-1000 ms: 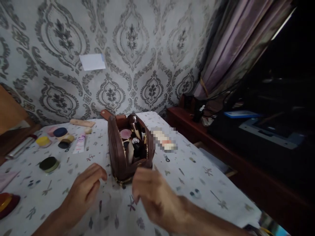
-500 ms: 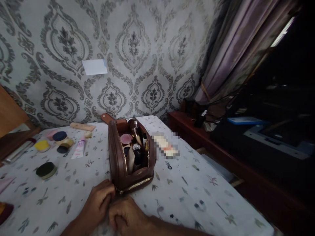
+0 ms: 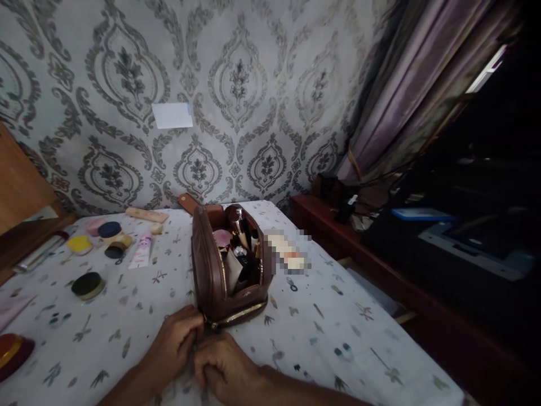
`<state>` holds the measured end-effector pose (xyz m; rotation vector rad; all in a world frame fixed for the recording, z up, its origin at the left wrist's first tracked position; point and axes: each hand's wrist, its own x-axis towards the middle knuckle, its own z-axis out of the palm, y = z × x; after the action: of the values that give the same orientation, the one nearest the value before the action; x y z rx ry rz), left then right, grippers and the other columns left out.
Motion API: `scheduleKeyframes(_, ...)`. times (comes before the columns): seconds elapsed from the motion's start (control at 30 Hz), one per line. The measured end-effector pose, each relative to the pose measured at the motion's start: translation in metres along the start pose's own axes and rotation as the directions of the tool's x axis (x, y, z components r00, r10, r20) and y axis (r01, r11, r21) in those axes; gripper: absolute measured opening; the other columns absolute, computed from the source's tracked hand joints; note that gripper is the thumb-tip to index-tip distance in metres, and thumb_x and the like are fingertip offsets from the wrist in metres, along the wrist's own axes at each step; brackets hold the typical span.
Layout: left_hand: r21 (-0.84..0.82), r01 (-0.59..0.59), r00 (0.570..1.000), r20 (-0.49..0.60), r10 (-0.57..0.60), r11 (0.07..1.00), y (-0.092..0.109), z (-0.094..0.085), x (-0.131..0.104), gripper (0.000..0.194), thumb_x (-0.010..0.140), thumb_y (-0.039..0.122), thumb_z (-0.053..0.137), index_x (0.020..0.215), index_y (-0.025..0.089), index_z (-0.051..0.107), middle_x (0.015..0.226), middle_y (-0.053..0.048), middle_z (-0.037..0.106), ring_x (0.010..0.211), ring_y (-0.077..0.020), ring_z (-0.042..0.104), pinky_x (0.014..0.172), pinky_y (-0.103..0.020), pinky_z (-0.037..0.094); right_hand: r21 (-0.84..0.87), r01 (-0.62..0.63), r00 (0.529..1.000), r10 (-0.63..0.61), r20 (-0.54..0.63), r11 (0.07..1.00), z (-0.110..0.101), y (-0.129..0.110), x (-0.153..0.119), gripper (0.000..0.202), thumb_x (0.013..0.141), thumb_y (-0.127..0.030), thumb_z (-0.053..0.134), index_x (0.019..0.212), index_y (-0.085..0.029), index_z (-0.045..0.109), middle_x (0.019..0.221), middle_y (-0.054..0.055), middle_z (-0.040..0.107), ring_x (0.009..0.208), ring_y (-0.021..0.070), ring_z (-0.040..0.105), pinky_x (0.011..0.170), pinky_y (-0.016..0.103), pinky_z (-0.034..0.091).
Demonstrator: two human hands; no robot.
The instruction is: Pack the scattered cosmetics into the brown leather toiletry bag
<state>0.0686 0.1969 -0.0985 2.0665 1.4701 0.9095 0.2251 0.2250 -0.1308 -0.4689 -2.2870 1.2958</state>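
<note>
Left hand [image 3: 180, 335] at brown bag [image 3: 207, 273]

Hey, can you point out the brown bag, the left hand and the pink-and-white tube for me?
Brown bag [image 3: 207, 270]: head view, on its left side wall.
Left hand [image 3: 180, 334]: head view, on the back of the hand.
Pink-and-white tube [image 3: 141, 251]: head view, on the middle of its body.
</note>
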Motion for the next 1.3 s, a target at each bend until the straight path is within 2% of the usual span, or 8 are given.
scheduleKeyframes(0.3,-0.034,0.011,1.000,0.030,-0.010,0.999,-0.006,0.001,0.002,0.016,0.069,0.006,0.040,0.062,0.020,0.045,0.067,-0.002,0.056,0.071,-0.0184,0.054,0.067,-0.028,0.038,0.125,0.052,0.992,-0.037,-0.120,0.991,-0.001,-0.003,-0.002,0.017,0.056,-0.004,0.039,0.052,-0.019,0.046,0.054,-0.003,0.049,0.058,0.0126,0.050,0.062,0.022,0.038)
scheduleKeyframes(0.43,-0.068,-0.005,1.000,0.018,0.006,0.998,-0.010,-0.001,0.003,0.017,0.060,0.003,0.042,0.062,0.020,0.045,0.065,-0.001,0.054,0.072,-0.0170,0.052,0.068,-0.026,0.037,0.088,0.064,0.996,-0.059,-0.061,0.994,-0.003,-0.003,-0.001,0.018,0.059,-0.004,0.037,0.053,-0.019,0.044,0.054,-0.003,0.046,0.056,0.0117,0.048,0.062,0.022,0.036)
scheduleKeyframes(0.63,-0.118,-0.046,0.999,-0.019,0.044,0.992,-0.009,-0.003,0.002,0.016,0.061,0.003,0.043,0.062,0.019,0.046,0.064,0.001,0.051,0.069,-0.0154,0.050,0.070,-0.025,0.037,-0.001,0.085,0.996,-0.085,-0.010,0.996,-0.006,0.000,0.000,0.021,0.069,-0.005,0.036,0.056,-0.019,0.045,0.056,-0.002,0.047,0.058,0.0125,0.049,0.060,0.022,0.034)
scheduleKeyframes(0.8,-0.198,-0.010,0.999,-0.033,0.004,0.980,-0.009,-0.003,0.002,0.017,0.060,0.003,0.043,0.058,0.019,0.049,0.062,0.002,0.050,0.068,-0.0149,0.048,0.071,-0.025,0.036,-0.053,0.117,0.993,-0.118,-0.013,0.992,-0.006,0.000,0.000,0.024,0.074,-0.006,0.034,0.058,-0.019,0.045,0.057,-0.002,0.049,0.056,0.0119,0.049,0.058,0.021,0.034)
scheduleKeyframes(0.87,-0.338,0.035,0.997,-0.047,-0.054,0.940,-0.011,-0.004,0.003,0.017,0.057,0.003,0.044,0.056,0.018,0.052,0.060,0.002,0.050,0.066,-0.0140,0.047,0.070,-0.025,0.035,-0.090,0.104,0.995,-0.104,0.002,0.991,-0.007,-0.003,0.001,0.024,0.072,-0.004,0.034,0.058,-0.019,0.046,0.058,-0.002,0.050,0.057,0.0119,0.050,0.059,0.021,0.035)
scheduleKeyframes(0.97,-0.570,0.109,0.986,-0.044,-0.162,0.814,-0.016,-0.006,0.005,0.017,0.054,0.005,0.044,0.053,0.018,0.055,0.056,0.003,0.051,0.059,-0.0125,0.046,0.063,-0.023,0.035,-0.142,0.063,0.997,-0.056,0.055,0.988,-0.008,-0.010,0.005,0.025,0.068,-0.001,0.034,0.058,-0.019,0.048,0.059,-0.001,0.054,0.060,0.0122,0.053,0.062,0.021,0.037)
scheduleKeyframes(1.07,-0.670,0.136,0.975,-0.041,-0.220,0.730,-0.022,-0.009,0.008,0.015,0.056,0.010,0.045,0.053,0.017,0.058,0.055,0.001,0.055,0.057,-0.0127,0.048,0.060,-0.023,0.036,-0.123,0.036,0.991,-0.019,0.131,0.992,-0.004,-0.019,0.011,0.025,0.063,0.001,0.034,0.056,-0.019,0.049,0.058,-0.002,0.056,0.060,0.0115,0.054,0.063,0.021,0.037)
scheduleKeyframes(1.3,-0.852,0.163,0.946,-0.009,-0.325,0.497,-0.037,-0.014,0.013,0.009,0.053,0.018,0.049,0.055,0.016,0.058,0.052,0.001,0.056,0.053,-0.0112,0.050,0.056,-0.022,0.037,0.067,0.016,0.983,-0.028,0.180,0.998,0.044,-0.038,0.049,0.021,0.058,-0.003,0.038,0.051,-0.018,0.051,0.054,-0.003,0.053,0.056,0.0108,0.052,0.060,0.020,0.036)
